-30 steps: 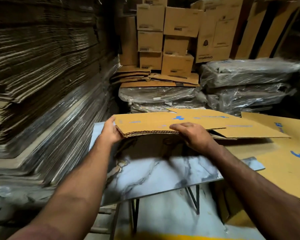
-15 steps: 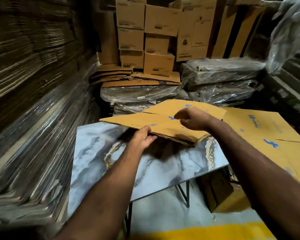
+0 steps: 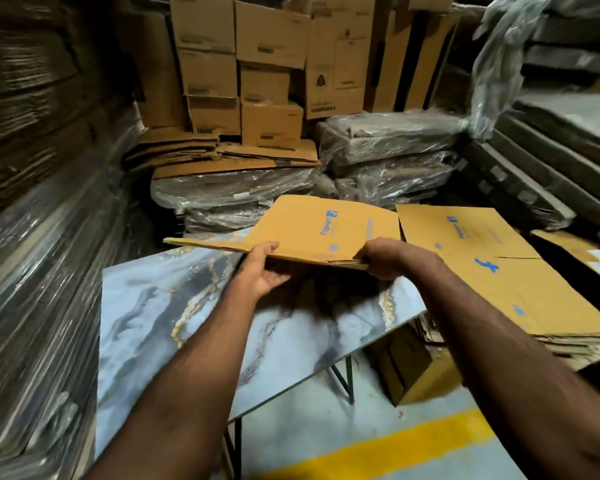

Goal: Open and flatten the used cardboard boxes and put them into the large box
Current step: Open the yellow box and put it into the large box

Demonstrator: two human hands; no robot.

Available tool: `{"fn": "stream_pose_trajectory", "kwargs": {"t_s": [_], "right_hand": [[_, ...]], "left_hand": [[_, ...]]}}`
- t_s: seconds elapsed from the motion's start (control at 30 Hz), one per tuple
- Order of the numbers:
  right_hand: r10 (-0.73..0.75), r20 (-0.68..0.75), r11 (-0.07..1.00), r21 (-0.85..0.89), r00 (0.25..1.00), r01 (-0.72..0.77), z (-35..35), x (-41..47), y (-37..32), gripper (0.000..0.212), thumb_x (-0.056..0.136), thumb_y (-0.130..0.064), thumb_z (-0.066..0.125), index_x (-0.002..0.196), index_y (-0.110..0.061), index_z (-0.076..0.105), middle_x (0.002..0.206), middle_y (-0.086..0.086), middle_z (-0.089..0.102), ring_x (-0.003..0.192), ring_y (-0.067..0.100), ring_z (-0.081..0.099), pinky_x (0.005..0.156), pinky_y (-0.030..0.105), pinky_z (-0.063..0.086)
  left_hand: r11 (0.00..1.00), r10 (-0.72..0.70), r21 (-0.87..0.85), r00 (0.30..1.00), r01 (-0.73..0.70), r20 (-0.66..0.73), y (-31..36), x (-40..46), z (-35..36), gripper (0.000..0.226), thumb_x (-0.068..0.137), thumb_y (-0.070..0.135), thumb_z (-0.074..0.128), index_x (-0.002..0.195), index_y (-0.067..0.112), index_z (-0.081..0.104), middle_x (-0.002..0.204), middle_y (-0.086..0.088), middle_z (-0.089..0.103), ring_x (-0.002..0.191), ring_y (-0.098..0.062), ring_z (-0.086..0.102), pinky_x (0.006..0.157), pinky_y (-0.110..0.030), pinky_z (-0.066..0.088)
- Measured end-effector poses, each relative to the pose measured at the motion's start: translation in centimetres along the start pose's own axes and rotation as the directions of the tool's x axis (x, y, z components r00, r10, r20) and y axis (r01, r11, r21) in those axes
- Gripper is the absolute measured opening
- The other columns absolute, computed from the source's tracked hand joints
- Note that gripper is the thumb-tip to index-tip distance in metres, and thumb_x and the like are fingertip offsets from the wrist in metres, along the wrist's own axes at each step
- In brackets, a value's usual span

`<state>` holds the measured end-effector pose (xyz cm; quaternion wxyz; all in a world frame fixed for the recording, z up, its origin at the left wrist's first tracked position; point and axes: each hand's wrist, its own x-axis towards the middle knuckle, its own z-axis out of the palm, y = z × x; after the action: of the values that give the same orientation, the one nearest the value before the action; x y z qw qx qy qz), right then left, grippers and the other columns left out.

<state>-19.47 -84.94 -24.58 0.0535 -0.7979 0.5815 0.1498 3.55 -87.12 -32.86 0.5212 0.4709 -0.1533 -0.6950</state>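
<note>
A flattened brown cardboard box (image 3: 321, 228) with blue print hangs level above the marble-patterned table (image 3: 187, 313). My left hand (image 3: 262, 271) holds its near edge from below, thumb on top and fingers under. At the near right corner my right hand (image 3: 383, 256) grips the edge, fingers curled round it. To the right lies a stack of flattened boxes (image 3: 492, 271) with the same blue print. The large box cannot be told apart here.
Tall stacks of flat cardboard wrapped in plastic (image 3: 42, 202) wall the left side. Plastic-wrapped bundles (image 3: 388, 150) and upright brown cartons (image 3: 271, 64) fill the back. A small brown box (image 3: 406, 368) sits on the floor under the table's right end, by a yellow floor line (image 3: 378, 448).
The flattened box has turned and shifted right above the table. My left hand moved along its near edge and my right hand went from its top to its near right corner.
</note>
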Motion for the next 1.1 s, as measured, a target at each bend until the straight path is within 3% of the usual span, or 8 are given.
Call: {"fn": "stream_pose_trajectory", "kwargs": {"t_s": [0.17, 0.27, 0.33, 0.4, 0.57, 0.7, 0.93, 1.1], "right_hand": [[0.111, 0.020, 0.994, -0.024, 0.994, -0.111, 0.1, 0.3, 1.1, 0.038, 0.088, -0.003, 0.052, 0.122, -0.011, 0.066, 0.113, 0.011, 0.065, 0.098, 0.030, 0.061, 0.076, 0.031, 0.049], [0.164, -0.059, 0.984, -0.056, 0.985, -0.167, 0.2, 1.1, 1.5, 0.036, 0.089, -0.010, 0.055, 0.125, -0.012, 0.058, 0.110, 0.008, 0.059, 0.097, 0.028, 0.058, 0.079, 0.038, 0.048], [0.113, -0.133, 0.992, -0.036, 0.985, -0.118, 1.3, 2.3, 1.9, 0.039, 0.092, -0.016, 0.054, 0.131, -0.019, 0.051, 0.121, 0.009, 0.059, 0.110, 0.031, 0.059, 0.077, 0.039, 0.046], [0.054, -0.211, 0.998, 0.000, 0.976, -0.055, 2.7, 3.5, 3.4, 0.041, 0.093, -0.016, 0.052, 0.132, -0.028, 0.054, 0.122, 0.007, 0.062, 0.111, 0.032, 0.061, 0.078, 0.037, 0.051], [0.092, -0.358, 0.991, 0.125, 0.929, -0.050, 2.5, 5.6, 11.9, 0.058, 0.089, -0.008, 0.054, 0.141, -0.035, 0.051, 0.130, 0.007, 0.063, 0.120, 0.030, 0.059, 0.092, 0.037, 0.051], [0.123, -0.507, 0.983, 0.178, 0.853, -0.037, 1.5, 6.9, 19.4, 0.051, 0.088, -0.008, 0.054, 0.132, -0.034, 0.054, 0.118, 0.008, 0.067, 0.109, 0.032, 0.063, 0.076, 0.037, 0.049], [0.084, -0.671, 0.995, 0.092, 0.737, -0.029, -1.4, 7.8, 34.9, 0.030, 0.090, -0.020, 0.058, 0.119, -0.026, 0.059, 0.114, 0.003, 0.067, 0.103, 0.031, 0.065, 0.068, 0.035, 0.042], [0.076, -0.812, 0.995, 0.096, 0.579, 0.004, -1.6, 8.2, 43.9, 0.035, 0.087, -0.019, 0.063, 0.122, -0.021, 0.063, 0.115, 0.007, 0.070, 0.096, 0.033, 0.068, 0.072, 0.037, 0.048]], "left_hand": [[0.982, 0.111, -0.143, 0.991, -0.120, -0.068, 1.4, 0.6, -0.1, 0.015, 0.097, 0.025, 0.050, 0.092, 0.012, 0.055, 0.091, -0.013, 0.059, 0.086, -0.027, 0.059, 0.085, -0.054, 0.052], [0.990, 0.106, -0.085, 0.991, -0.113, -0.080, 1.9, 1.0, 0.3, 0.009, 0.095, 0.005, 0.042, 0.090, 0.006, 0.050, 0.093, -0.015, 0.055, 0.083, -0.027, 0.058, 0.062, -0.046, 0.058], [0.990, 0.112, -0.075, 0.991, -0.117, -0.072, 1.8, 1.4, 1.6, 0.012, 0.095, 0.003, 0.040, 0.091, 0.006, 0.050, 0.091, -0.015, 0.055, 0.082, -0.026, 0.058, 0.047, -0.039, 0.058], [0.987, 0.126, -0.087, 0.990, -0.132, -0.069, 1.3, 2.0, 3.4, 0.014, 0.095, 0.002, 0.039, 0.092, 0.008, 0.051, 0.093, -0.016, 0.057, 0.083, -0.027, 0.059, 0.043, -0.036, 0.056], [0.968, 0.216, -0.112, 0.974, -0.223, -0.065, -0.4, 5.1, 10.6, 0.016, 0.095, 0.001, 0.040, 0.097, 0.009, 0.052, 0.108, -0.016, 0.057, 0.086, -0.027, 0.061, 0.052, -0.039, 0.060], [0.939, 0.324, -0.107, 0.945, -0.326, -0.044, -0.9, 7.4, 18.7, 0.013, 0.096, 0.000, 0.041, 0.097, 0.009, 0.050, 0.116, -0.016, 0.053, 0.097, -0.025, 0.060, 0.068, -0.045, 0.058], [0.902, 0.425, -0.072, 0.905, -0.425, -0.022, -1.7, 10.4, 35.1, 0.003, 0.096, 0.003, 0.048, 0.097, 0.005, 0.051, 0.101, -0.016, 0.053, 0.100, -0.029, 0.056, 0.065, -0.043, 0.055], [0.876, 0.479, -0.095, 0.875, -0.472, 0.066, -3.3, 12.0, 44.3, 0.009, 0.096, 0.000, 0.046, 0.094, 0.005, 0.053, 0.090, -0.016, 0.059, 0.092, -0.028, 0.061, 0.064, -0.043, 0.056]]}}
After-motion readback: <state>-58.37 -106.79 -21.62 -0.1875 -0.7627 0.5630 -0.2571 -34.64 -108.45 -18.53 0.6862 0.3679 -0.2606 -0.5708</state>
